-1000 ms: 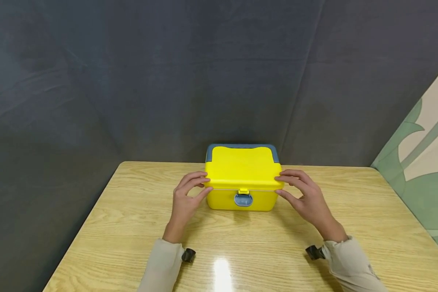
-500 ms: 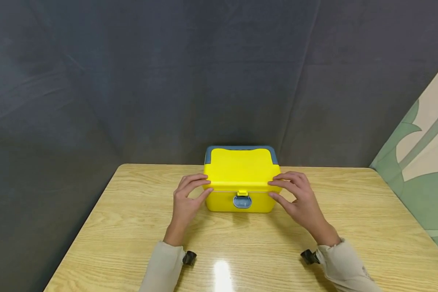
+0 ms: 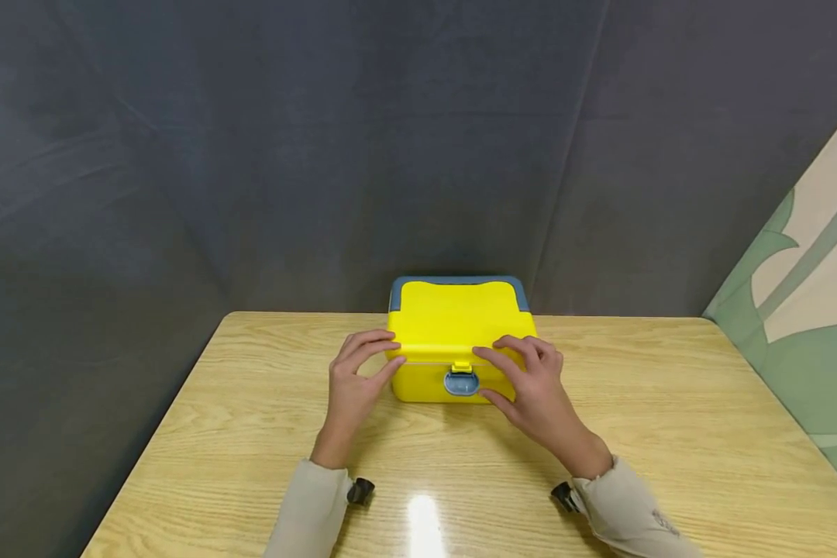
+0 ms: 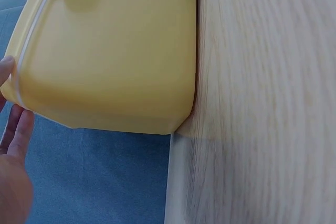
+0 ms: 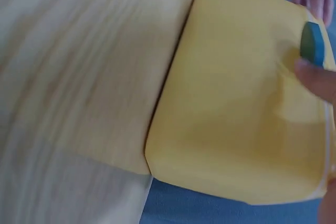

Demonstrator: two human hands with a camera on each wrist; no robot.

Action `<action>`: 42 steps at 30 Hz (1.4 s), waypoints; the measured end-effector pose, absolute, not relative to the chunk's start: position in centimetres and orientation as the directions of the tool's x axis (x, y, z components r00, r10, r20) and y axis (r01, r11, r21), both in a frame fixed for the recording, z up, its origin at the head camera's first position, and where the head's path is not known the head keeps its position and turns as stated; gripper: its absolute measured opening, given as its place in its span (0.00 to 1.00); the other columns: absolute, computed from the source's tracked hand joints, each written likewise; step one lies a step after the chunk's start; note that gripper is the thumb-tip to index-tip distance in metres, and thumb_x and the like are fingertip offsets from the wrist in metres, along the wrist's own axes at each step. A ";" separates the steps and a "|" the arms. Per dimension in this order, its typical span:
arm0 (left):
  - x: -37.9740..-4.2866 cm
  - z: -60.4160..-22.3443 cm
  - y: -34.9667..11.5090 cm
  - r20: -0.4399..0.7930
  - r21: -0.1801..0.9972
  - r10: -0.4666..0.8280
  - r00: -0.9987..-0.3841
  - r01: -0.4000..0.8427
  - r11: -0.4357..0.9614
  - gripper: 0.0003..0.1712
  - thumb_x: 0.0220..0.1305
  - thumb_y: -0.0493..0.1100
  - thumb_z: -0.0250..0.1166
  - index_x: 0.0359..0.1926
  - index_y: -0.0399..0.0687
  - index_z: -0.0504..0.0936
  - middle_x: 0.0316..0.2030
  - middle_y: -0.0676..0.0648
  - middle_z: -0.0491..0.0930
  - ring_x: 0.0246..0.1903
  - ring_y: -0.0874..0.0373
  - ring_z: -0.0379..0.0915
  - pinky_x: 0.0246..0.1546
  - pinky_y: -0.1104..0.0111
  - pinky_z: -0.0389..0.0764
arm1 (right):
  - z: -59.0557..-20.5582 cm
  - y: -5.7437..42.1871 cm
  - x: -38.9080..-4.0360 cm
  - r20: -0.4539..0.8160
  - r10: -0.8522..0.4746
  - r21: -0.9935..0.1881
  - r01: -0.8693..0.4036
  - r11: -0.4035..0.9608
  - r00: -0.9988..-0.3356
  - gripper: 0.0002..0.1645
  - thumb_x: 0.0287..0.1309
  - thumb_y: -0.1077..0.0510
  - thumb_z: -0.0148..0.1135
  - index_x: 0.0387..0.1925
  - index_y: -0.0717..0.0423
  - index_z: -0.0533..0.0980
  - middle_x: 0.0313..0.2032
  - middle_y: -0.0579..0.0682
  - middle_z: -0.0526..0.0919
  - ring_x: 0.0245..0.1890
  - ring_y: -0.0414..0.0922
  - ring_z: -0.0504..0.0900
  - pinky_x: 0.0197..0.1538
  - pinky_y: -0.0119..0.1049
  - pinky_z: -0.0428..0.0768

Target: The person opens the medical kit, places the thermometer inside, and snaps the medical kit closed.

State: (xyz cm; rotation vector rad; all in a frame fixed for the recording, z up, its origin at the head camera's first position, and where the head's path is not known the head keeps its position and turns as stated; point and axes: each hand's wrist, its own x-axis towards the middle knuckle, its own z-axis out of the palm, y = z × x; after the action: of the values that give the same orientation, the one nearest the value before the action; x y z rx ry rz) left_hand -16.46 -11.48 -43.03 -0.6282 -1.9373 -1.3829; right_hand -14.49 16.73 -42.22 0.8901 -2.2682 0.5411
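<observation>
A yellow storage box (image 3: 460, 314) with a blue-grey handle (image 3: 453, 280) folded along its back edge stands on the table, lid down. A blue-grey latch (image 3: 462, 384) hangs at its front centre. My left hand (image 3: 352, 384) holds the lid's left front corner, fingers at the side and thumb by the seam. My right hand (image 3: 540, 395) reaches over the front right part, index fingertip at the lid's front edge above the latch. In the right wrist view its thumb (image 5: 317, 80) is right beside the latch.
The box stands at the back of the wood-grain table (image 3: 251, 434), close to a dark grey cloth (image 3: 390, 155) hanging behind. A wall with a leaf pattern (image 3: 809, 310) rises at the right. Small black devices (image 3: 361, 490) sit at both wrists.
My right hand has slid left from the lid's right front corner to near the latch, its thumb lowering along the front. The left hand stays at its corner; the box looks unmoved.
</observation>
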 end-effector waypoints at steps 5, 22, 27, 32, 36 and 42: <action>-16.4 -43.0 -11.4 0.752 0.624 0.002 -0.659 0.713 0.321 0.15 0.48 0.30 0.78 0.39 0.42 0.89 0.45 0.42 0.85 0.48 0.50 0.76 0.54 0.78 0.76 | -42.9 15.8 -14.7 0.713 -0.399 -0.122 -0.662 0.740 -0.577 0.42 0.41 0.59 0.82 0.61 0.46 0.74 0.54 0.59 0.70 0.54 0.63 0.59 0.45 0.57 0.59; -16.4 -43.1 -11.7 0.734 0.649 -0.002 -0.679 0.702 0.294 0.13 0.51 0.33 0.77 0.40 0.43 0.89 0.46 0.43 0.85 0.49 0.53 0.77 0.55 0.76 0.76 | -42.6 15.1 -14.7 0.737 -0.340 -0.179 -0.654 0.735 -0.584 0.35 0.47 0.55 0.77 0.59 0.47 0.76 0.51 0.58 0.72 0.52 0.61 0.60 0.43 0.55 0.56; -16.3 -42.8 -11.5 0.738 0.644 0.002 -0.675 0.706 0.294 0.14 0.50 0.31 0.77 0.40 0.42 0.89 0.46 0.42 0.85 0.49 0.51 0.77 0.55 0.77 0.76 | -42.6 15.2 -14.6 0.744 -0.338 -0.178 -0.659 0.731 -0.576 0.30 0.56 0.42 0.63 0.59 0.47 0.76 0.50 0.58 0.72 0.52 0.61 0.61 0.43 0.55 0.57; -16.3 -42.7 -11.3 0.726 0.658 -0.001 -0.688 0.693 0.295 0.14 0.49 0.30 0.77 0.39 0.40 0.89 0.46 0.40 0.85 0.50 0.49 0.76 0.55 0.78 0.75 | -42.7 15.3 -14.7 0.752 -0.333 -0.178 -0.662 0.728 -0.568 0.30 0.58 0.39 0.57 0.59 0.48 0.76 0.50 0.58 0.72 0.52 0.61 0.61 0.42 0.56 0.56; -16.3 -42.7 -11.4 0.718 0.665 -0.003 -0.696 0.685 0.298 0.14 0.50 0.31 0.76 0.40 0.41 0.89 0.46 0.42 0.85 0.50 0.50 0.76 0.56 0.79 0.75 | -42.7 15.3 -14.7 0.755 -0.332 -0.176 -0.663 0.728 -0.566 0.31 0.58 0.38 0.57 0.59 0.48 0.76 0.50 0.58 0.72 0.53 0.61 0.61 0.42 0.55 0.56; -16.2 -42.8 -11.5 0.715 0.663 0.001 -0.699 0.680 0.313 0.13 0.51 0.33 0.77 0.40 0.43 0.89 0.47 0.45 0.85 0.50 0.52 0.77 0.56 0.78 0.76 | -42.6 15.4 -14.6 0.736 -0.350 -0.178 -0.665 0.725 -0.580 0.31 0.58 0.38 0.60 0.59 0.47 0.76 0.51 0.58 0.71 0.54 0.62 0.61 0.43 0.56 0.56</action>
State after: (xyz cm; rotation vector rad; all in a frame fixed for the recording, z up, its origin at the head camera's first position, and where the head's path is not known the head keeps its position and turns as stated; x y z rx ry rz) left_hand -16.16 -11.52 -42.75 -0.6001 -1.9684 -1.4232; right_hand -14.55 15.37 -42.59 0.7641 -2.2269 0.5802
